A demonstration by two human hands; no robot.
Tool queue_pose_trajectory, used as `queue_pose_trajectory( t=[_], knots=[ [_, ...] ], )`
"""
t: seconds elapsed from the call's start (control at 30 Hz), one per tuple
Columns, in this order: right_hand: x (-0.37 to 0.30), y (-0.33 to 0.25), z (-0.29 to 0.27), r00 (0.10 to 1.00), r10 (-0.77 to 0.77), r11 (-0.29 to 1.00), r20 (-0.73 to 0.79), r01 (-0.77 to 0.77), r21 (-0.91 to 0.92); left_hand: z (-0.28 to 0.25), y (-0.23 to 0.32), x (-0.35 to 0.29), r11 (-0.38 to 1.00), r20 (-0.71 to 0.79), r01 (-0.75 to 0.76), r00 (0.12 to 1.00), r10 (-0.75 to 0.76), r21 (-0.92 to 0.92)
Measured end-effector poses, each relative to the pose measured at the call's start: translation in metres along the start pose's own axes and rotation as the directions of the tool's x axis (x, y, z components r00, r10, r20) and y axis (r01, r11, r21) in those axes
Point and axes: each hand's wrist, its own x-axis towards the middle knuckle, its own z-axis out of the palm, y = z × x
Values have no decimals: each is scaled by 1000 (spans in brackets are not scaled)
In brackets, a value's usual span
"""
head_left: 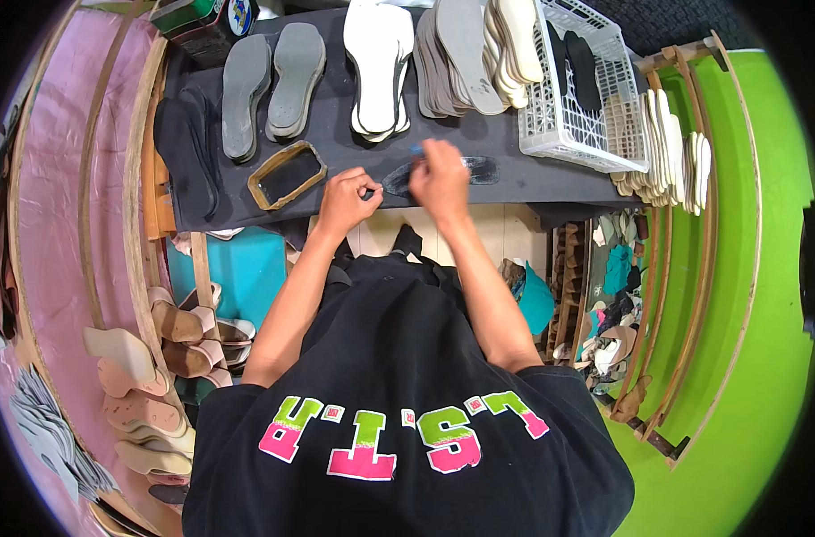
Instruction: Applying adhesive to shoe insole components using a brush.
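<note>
Though blurred, right hand (441, 182) (one insole (484, 170))

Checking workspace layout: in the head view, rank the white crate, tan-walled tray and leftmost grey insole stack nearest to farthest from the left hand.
1. Tan-walled tray: just left of the left hand.
2. Leftmost grey insole stack: beyond the tray, farther left.
3. White crate: across on the right.

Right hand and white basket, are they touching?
Apart: the head view plainly shows dark cloth between the right hand and the white basket.
</note>
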Motion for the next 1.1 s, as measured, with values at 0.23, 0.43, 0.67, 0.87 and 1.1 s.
queue_pose_trajectory(
  t=[0.23,0.43,0.67,0.87,1.1],
  knots=[
    [-17,-22,19,997,75,924,33,-82,374,-6,4,8,997,48,76,996,-76,12],
    [-15,-19,13,998,66,969,1,-65,237,-7,3,9,996,63,87,994,-86,-18],
    [-20,-13,10,947,303,876,105,-320,362,-10,5,10,996,78,79,993,-83,48],
    [-6,89,-49,765,638,747,-87,-588,310,-12,14,15,987,98,160,982,-159,2],
    [-21,-17,-6,996,-14,994,88,23,-105,-14,3,16,997,148,80,986,-81,12]
  ],
)
